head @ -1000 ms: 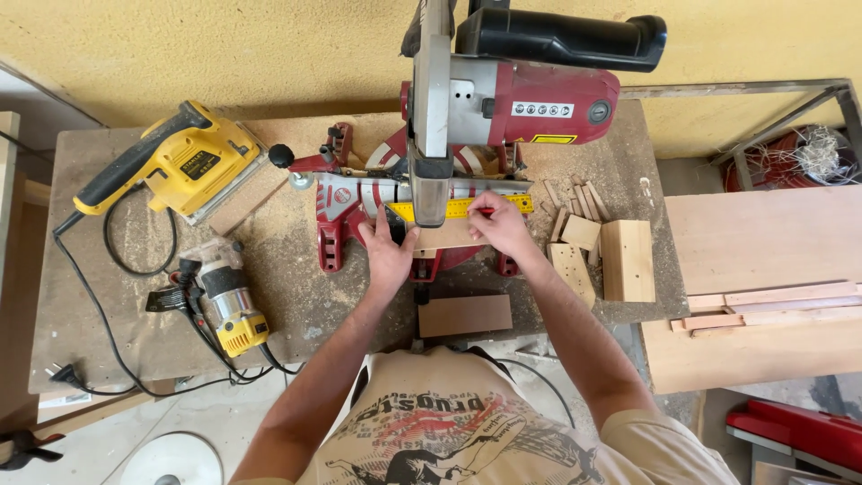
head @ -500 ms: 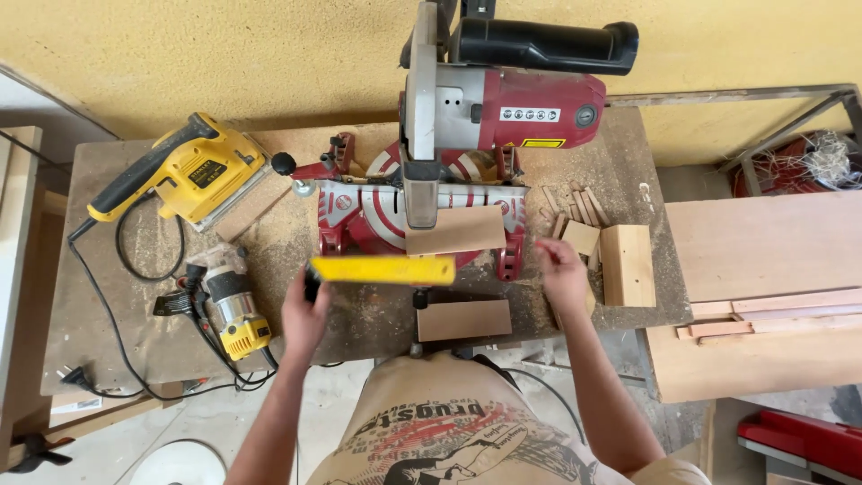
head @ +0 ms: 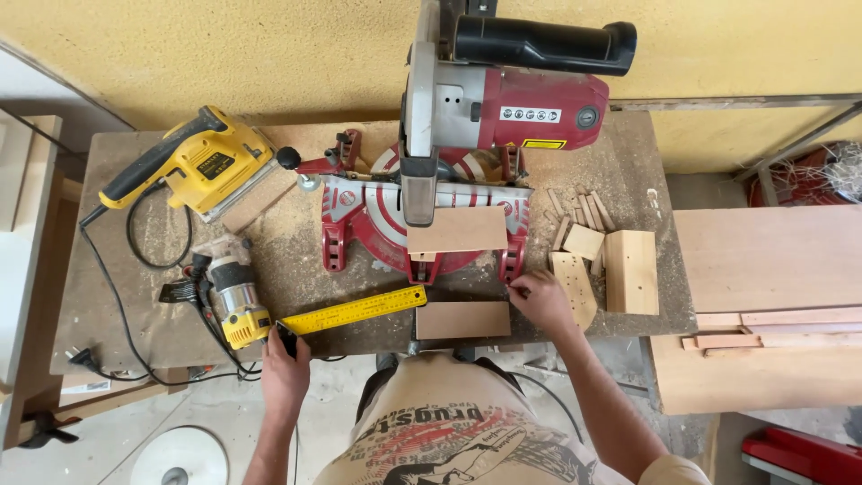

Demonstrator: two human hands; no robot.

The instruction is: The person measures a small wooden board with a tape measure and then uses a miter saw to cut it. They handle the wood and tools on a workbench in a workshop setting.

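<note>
My left hand [head: 285, 368] grips the dark handle end of a yellow square ruler [head: 359, 311], which lies flat on the dusty workbench [head: 117, 296] near its front edge. My right hand [head: 540, 301] rests on the bench beside a flat brown board [head: 462, 320], fingers curled at that board's right end; I cannot tell if it pinches anything. A second brown board [head: 458, 230] lies on the table of the red mitre saw [head: 467, 153], under the raised blade guard.
A yellow jigsaw [head: 193, 166] and a yellow trim router [head: 232, 301] with black cables sit on the bench's left half. Small wood blocks [head: 620, 265] and offcuts lie to the right of the saw. Large wooden panels [head: 772, 260] lie further right.
Both hands left the board on the saw table. My left hand carried the yellow square down and left, laying it on the bench front. My right hand dropped toward the front board.
</note>
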